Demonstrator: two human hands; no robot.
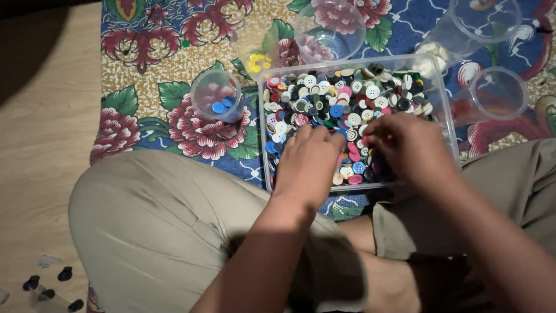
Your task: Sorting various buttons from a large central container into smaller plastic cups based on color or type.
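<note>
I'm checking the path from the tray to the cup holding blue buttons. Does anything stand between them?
Nothing visible does. The clear cup with blue buttons stands just left of the clear tray of mixed buttons, with only bare patterned cloth between. Both the left hand and right hand rest in the tray.

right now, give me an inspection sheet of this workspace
surface: flowered mat on a wooden floor
job's things: clear tray full of mixed buttons
clutter: clear cups, one with blue buttons, one with yellow buttons; dark bits on the floor
grippers: left hand and right hand both in the tray, fingers on buttons; grip unclear
cables: nothing seen
surroundings: person's knees in beige trousers
</note>
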